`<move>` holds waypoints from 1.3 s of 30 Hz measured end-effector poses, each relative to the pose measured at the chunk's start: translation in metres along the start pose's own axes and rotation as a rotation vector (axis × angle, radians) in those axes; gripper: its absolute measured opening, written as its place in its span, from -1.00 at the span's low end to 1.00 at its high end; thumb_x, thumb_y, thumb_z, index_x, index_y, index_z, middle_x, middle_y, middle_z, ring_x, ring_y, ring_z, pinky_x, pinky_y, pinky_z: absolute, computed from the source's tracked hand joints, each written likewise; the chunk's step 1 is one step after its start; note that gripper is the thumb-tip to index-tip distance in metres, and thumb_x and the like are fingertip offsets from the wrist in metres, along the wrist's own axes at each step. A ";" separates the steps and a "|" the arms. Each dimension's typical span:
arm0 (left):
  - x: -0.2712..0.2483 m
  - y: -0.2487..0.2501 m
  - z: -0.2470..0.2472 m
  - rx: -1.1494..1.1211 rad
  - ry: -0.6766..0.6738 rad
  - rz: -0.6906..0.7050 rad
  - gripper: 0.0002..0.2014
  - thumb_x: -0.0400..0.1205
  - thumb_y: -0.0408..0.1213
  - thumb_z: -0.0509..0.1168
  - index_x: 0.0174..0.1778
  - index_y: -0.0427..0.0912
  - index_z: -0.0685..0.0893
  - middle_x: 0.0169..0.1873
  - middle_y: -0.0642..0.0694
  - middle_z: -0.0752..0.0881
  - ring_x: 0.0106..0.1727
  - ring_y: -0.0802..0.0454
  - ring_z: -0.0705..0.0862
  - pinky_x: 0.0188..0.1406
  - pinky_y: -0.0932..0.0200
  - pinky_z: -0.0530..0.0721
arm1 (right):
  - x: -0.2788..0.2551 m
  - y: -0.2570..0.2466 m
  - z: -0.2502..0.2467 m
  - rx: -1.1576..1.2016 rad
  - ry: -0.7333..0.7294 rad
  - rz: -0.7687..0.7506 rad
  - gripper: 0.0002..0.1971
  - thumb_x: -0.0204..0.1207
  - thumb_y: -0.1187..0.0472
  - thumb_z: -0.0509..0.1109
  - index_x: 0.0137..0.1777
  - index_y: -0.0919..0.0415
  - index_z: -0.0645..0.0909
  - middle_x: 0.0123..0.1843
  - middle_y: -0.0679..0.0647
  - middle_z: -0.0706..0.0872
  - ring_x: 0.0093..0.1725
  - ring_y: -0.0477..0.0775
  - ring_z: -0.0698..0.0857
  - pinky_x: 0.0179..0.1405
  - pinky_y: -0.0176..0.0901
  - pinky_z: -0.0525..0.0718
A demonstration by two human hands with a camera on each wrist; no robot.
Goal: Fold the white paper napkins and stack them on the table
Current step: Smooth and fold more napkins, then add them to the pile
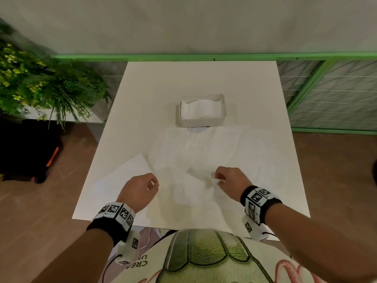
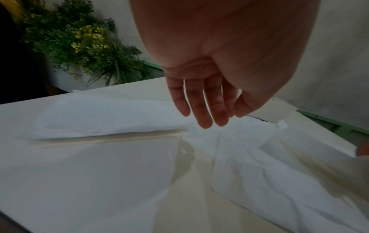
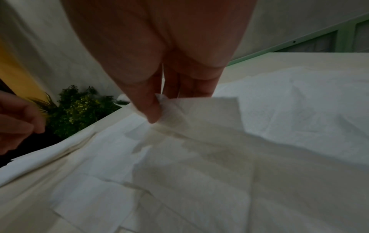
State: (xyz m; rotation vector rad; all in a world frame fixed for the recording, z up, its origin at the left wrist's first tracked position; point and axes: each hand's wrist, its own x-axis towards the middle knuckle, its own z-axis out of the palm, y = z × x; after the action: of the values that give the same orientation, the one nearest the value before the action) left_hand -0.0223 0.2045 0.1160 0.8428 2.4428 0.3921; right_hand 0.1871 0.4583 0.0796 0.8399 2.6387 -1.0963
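Standing beyond spread napkins (image 1: 204, 160): a holder (image 1: 203, 111).

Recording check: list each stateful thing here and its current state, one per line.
right hand: pinching a corner of the napkin, lifted
left hand: fingers relaxed, holding nothing
napkin: unfolded, crumpled, on the table
napkin box: open-topped, napkins inside

A leafy plant (image 1: 40, 82) with yellow flowers stands at the left, beside a dark object (image 1: 30, 152) with an orange stripe on the wooden floor (image 1: 336, 170). A green-framed railing (image 1: 326, 78) runs below the pale wall (image 1: 183, 23).
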 end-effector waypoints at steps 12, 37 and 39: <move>-0.032 0.019 0.013 0.028 -0.044 0.021 -0.93 0.67 -0.08 0.32 -0.08 0.11 0.70 -0.27 0.14 0.74 -0.23 0.22 0.68 -0.15 0.21 0.66 | 0.011 0.006 0.022 -0.242 -0.082 -0.047 -0.53 0.60 -0.15 0.40 0.34 0.15 0.51 0.26 0.11 0.53 0.26 0.17 0.55 0.21 0.01 0.59; -0.030 0.084 0.001 -0.376 0.300 0.346 -0.35 0.53 0.22 0.47 0.47 0.05 0.48 0.33 0.22 0.53 0.38 0.26 0.54 0.35 0.33 0.48 | 0.002 -0.139 -0.065 0.588 -0.216 -0.214 -0.80 0.61 0.24 0.48 -0.05 0.44 0.68 -0.26 0.14 0.64 -0.25 0.00 0.58 -0.18 -0.24 0.56; -0.026 0.087 -0.004 -0.460 0.313 0.338 -0.39 0.51 0.20 0.49 0.42 0.05 0.54 0.25 0.22 0.60 0.32 0.22 0.60 0.29 0.27 0.54 | 0.001 -0.151 -0.076 0.668 -0.190 -0.198 -0.80 0.63 0.24 0.48 -0.05 0.44 0.70 -0.22 0.15 0.72 -0.24 0.01 0.66 -0.19 -0.23 0.61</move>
State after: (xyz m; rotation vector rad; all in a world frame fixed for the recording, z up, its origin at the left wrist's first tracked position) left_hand 0.0350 0.2546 0.1662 1.0410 2.3229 1.2384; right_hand 0.1069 0.4251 0.2244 0.5230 2.2367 -2.0514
